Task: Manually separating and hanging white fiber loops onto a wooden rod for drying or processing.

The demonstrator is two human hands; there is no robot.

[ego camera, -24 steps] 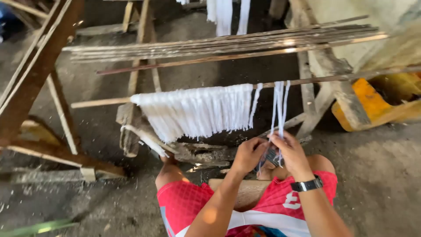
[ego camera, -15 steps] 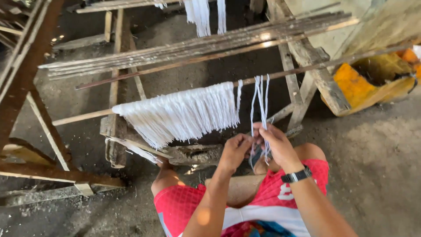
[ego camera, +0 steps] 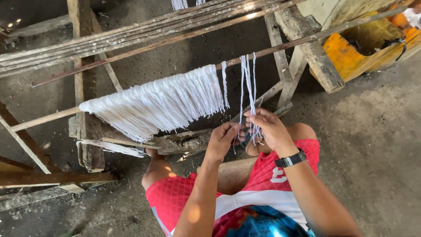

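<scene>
A thick fringe of white strands hangs from a thin wooden rod that runs across a rough wooden frame. To its right, a few separate white strands hang down from the same rod. My right hand, with a black wristwatch on the wrist, pinches the lower ends of those strands. My left hand is close beside it, fingers curled around the same strand ends. I sit on the ground in red shorts, knees under the frame.
A bundle of long thin sticks lies across the frame above the fringe. Wooden posts and planks stand at left. An orange-yellow container sits at the upper right. The ground is bare dirt and concrete.
The view has shifted so the frame and fringe sit further left. Both hands have stayed together on the loose strands at the right, working them slightly higher.
</scene>
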